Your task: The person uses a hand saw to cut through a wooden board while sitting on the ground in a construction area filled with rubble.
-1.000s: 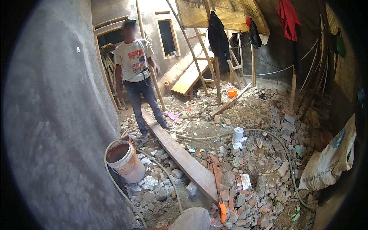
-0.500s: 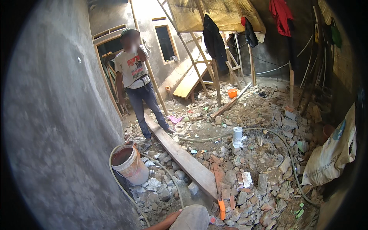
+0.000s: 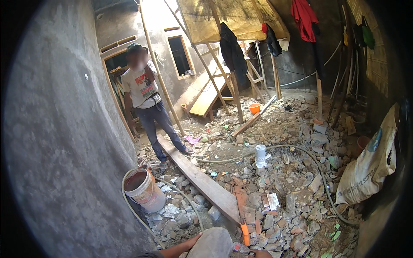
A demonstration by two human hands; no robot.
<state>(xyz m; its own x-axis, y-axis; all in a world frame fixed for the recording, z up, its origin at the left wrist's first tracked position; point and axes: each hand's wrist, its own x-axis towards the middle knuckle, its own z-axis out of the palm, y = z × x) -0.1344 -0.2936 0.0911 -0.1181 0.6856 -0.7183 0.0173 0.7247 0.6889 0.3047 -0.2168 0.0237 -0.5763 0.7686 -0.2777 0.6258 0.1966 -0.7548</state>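
My left hand (image 3: 192, 241) rests against the side of my grey-clad knee (image 3: 211, 243) at the lower edge, its fingers too indistinct to read. A bit of skin at the bottom edge, apparently my right hand (image 3: 261, 253), is mostly cut off. Between them and slightly forward lies an orange-handled tool (image 3: 245, 233), probably a saw, beside the end of a long wooden plank (image 3: 200, 185) on rubble. A worn white bucket (image 3: 146, 195) stands left of the plank, with a hose (image 3: 195, 213) running past it.
A co-worker (image 3: 152, 120) stands at the plank's far end, hand at the face. Rubble (image 3: 292, 172) surrounds a white cylinder (image 3: 260, 155), an orange bucket (image 3: 254, 109) and a sack (image 3: 365, 172) at right. Bamboo poles carry a tarp (image 3: 228, 21) and hung clothes. A wall (image 3: 60, 150) borders the left.
The co-worker has raised a hand to the face and bowed the head. My left forearm has come further into view against the knee. The scene has shifted slightly in the picture.
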